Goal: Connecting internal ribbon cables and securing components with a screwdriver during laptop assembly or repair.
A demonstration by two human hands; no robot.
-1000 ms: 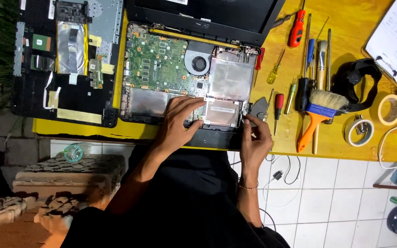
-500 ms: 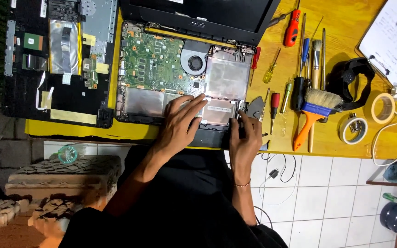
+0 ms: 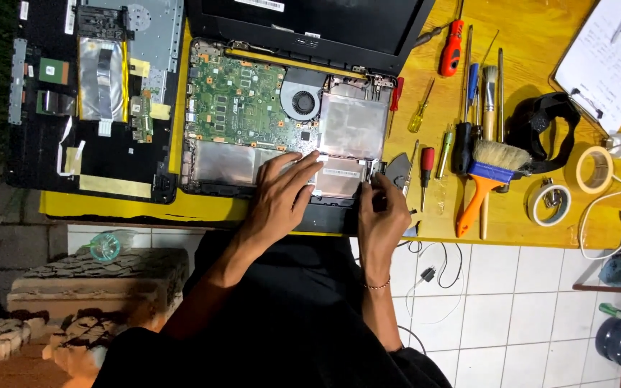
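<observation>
Yellow table point(image 3: 540, 29): laptop point(image 3: 282, 122) under hands.

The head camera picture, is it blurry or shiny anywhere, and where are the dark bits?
In the head view, the yellow table is brightly lit and sharp; the metal plate in the open laptop shines pale; the left hand and right hand look clear, not smeared; the lower left corner stays dark and murky.

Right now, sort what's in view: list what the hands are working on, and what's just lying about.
In use:
- opened laptop base
- left hand, flat on its front edge
- right hand, at its right corner

Lying about:
- removed keyboard cover
- screwdrivers
- paintbrush
- tape rolls
- notepad
</observation>
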